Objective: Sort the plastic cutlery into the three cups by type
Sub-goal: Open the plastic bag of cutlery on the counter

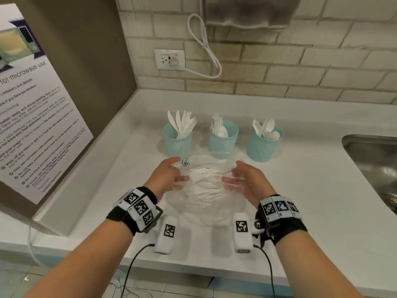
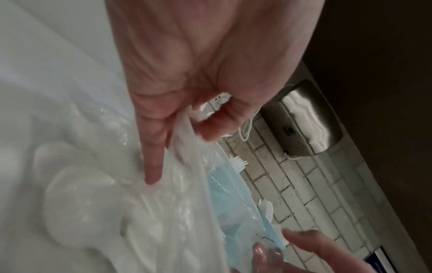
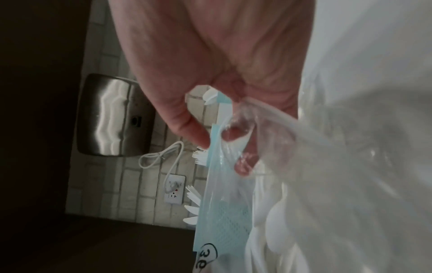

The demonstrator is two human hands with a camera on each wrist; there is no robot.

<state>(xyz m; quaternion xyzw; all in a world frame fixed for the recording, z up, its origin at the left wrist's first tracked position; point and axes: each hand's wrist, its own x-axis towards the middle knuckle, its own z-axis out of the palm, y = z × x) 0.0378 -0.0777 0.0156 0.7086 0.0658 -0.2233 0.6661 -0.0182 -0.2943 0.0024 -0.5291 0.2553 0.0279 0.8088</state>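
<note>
Your left hand [image 1: 166,177] and right hand [image 1: 245,179] each pinch the clear bag [image 1: 204,190] at its mouth. Behind the bag stand three cups [image 1: 223,143]. Cutlery [image 1: 206,181] inside blurs together; types are hard to tell.

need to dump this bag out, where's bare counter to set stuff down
Bare counter lies between the right cup and the sink, and left of the left cup toward the sign. It is crowded in front of the cups, where both hands hold the bag.
</note>
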